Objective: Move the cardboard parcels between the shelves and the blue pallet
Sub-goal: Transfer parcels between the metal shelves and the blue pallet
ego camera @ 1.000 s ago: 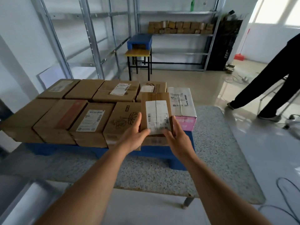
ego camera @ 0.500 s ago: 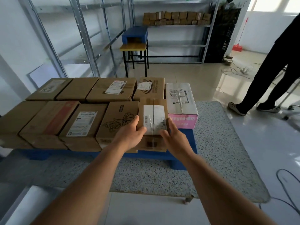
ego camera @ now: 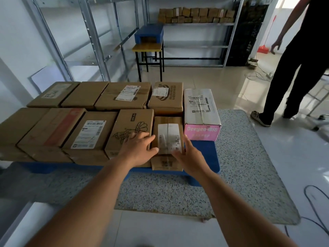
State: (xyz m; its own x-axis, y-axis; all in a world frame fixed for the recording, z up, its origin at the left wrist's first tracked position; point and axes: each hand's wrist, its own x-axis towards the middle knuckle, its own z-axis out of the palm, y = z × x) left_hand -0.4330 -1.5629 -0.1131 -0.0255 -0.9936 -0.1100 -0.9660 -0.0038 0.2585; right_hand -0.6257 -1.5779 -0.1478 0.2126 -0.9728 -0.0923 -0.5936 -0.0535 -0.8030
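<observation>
— On the blue pallet (ego camera: pixel 204 158), front row, what sits between the flower-printed box (ego camera: pixel 132 128) and the pink-and-white carton (ego camera: pixel 201 111)?

— A narrow cardboard parcel (ego camera: pixel 168 138) with a white label on top, lying flat with its sides against both neighbours.

— And the hands?

— Left hand (ego camera: pixel 138 151) lies over the near corner of the flower-printed box, fingers loosely spread, thumb touching the parcel's left edge. Right hand (ego camera: pixel 189 155) is flat against the parcel's right side, fingers straight. Neither is curled round it.

— What else is on the pallet?

— Two rows of brown boxes, several with shipping labels. The pallet stands on a speckled tabletop (ego camera: pixel 240 166).

— Behind?

— Metal shelves (ego camera: pixel 195 24) with small brown parcels in a row, a stool carrying a blue crate (ego camera: pixel 149 32), and a person in black (ego camera: pixel 299 59) standing at right.
</observation>
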